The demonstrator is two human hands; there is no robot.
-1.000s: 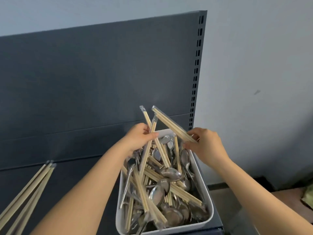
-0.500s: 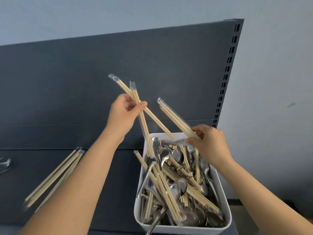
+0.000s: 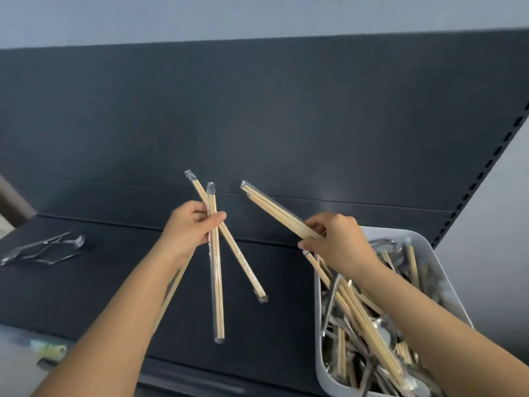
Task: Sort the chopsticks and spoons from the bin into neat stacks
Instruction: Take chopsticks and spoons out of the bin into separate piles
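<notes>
Both hands were closed round chopsticks held above the dark shelf (image 3: 280, 296). Two wrapped pairs (image 3: 216, 282) were gripped in the left hand (image 3: 190, 224) between thumb and fingers near their upper ends, so that they hung downward and crossed at the grip, over the middle of the shelf. A small bundle (image 3: 274, 209) of wrapped pairs was pinched in the right hand (image 3: 336, 243) by its lower part and slanted up to the left, just beside the bin's back left corner. The bin (image 3: 448, 285) was set at the shelf's right end, with a tangle of loose chopsticks (image 3: 363, 316) and spoons (image 3: 383, 333) inside it. Toward the shelf's left end a shiny, blurred heap (image 3: 43, 250), probably sorted spoons, was laid apart. More chopsticks (image 3: 171, 290) were partly hidden behind the left forearm. It was judged that the held pairs were kept upright in both grips so that they could be squared up and added to that stack. Much sorting was judged undone.
</notes>
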